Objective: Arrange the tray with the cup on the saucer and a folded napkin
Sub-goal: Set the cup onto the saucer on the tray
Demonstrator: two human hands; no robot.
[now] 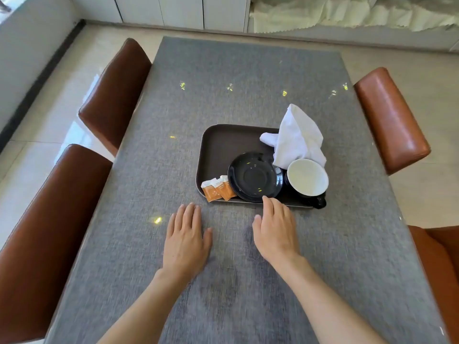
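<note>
A dark brown tray [223, 140] lies on the grey table. On it a black saucer [254, 176] sits near the front edge. To the saucer's right stands a black cup [308, 181] with a white inside, its handle pointing toward me. A crumpled white napkin [298, 137] is heaped at the tray's back right, partly behind the cup. My left hand [186, 239] rests flat on the table in front of the tray, holding nothing. My right hand [275, 227] is open, its fingertips at the tray's front rim just below the saucer.
Two orange sachets [217, 189] lie at the tray's front left corner. Brown leather chairs stand along both sides of the table: two on the left [114, 95], two on the right [390, 117]. White cabinets and a pale fabric line the far wall.
</note>
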